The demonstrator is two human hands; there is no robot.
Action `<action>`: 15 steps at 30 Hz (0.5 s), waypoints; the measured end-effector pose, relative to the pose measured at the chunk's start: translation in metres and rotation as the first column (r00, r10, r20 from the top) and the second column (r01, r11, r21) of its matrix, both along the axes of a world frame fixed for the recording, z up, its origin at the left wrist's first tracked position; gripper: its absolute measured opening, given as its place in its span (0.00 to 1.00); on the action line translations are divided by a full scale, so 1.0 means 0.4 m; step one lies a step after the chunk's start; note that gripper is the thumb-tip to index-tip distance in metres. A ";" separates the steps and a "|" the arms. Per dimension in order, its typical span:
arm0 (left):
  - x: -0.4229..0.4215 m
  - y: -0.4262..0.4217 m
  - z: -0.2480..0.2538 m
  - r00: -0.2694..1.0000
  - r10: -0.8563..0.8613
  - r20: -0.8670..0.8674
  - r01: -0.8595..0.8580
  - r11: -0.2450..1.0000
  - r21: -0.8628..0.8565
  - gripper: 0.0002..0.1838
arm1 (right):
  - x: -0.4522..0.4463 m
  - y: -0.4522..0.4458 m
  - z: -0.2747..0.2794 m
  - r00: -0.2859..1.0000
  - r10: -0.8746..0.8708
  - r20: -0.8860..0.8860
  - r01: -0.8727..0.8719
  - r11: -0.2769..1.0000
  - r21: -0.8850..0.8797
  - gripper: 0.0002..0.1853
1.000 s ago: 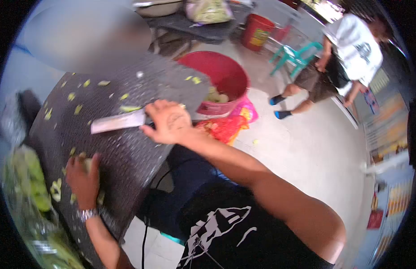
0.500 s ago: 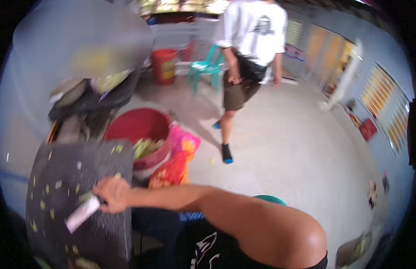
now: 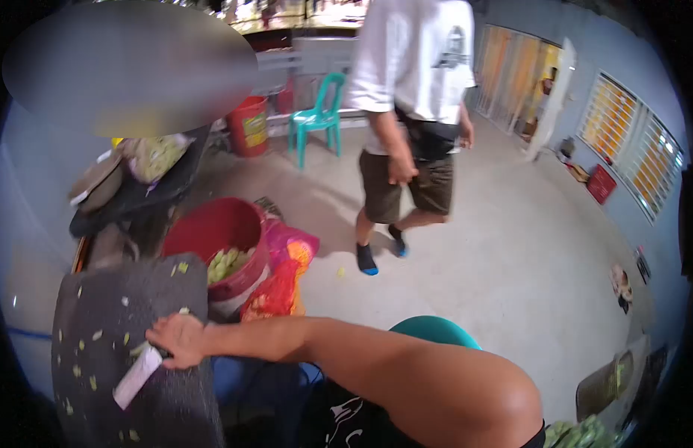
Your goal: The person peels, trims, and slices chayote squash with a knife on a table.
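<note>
My right hand [image 3: 179,340] reaches across to the left, over a dark, worn board [image 3: 100,313]. Its fingers are closed around the dark handle of a knife, and the broad pale blade [image 3: 137,377] points down and to the left, low over or on the board. Small pale-green scraps [image 3: 97,335] are scattered over the surface around it. Beyond the board's right corner stands a red tub [image 3: 212,224] with pale-green cut pieces [image 3: 228,263] inside. My left hand is out of view.
A person in a white shirt [image 3: 417,67] stands on the concrete floor [image 3: 503,246]. Red and orange bags [image 3: 275,287] lean by the tub. A green chair [image 3: 319,116] and a red bucket [image 3: 249,127] are behind. A teal round object [image 3: 436,328] sits beyond my arm.
The person in white has stepped closer. My view has shifted slightly, showing more green produce at the lower right. My right hand stays on the knife over the board.
</note>
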State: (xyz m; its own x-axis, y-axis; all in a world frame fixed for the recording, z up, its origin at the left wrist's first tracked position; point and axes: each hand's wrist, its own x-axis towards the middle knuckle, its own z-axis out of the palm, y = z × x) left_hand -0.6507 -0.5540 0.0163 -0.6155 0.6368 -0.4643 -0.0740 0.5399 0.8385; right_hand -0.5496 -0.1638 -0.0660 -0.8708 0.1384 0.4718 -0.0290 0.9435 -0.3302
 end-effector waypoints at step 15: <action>0.276 0.164 -0.034 0.742 0.479 0.470 -0.643 0.309 0.700 0.26 | -0.021 -0.110 0.206 0.943 0.329 -0.043 -0.288 0.749 -0.597 0.10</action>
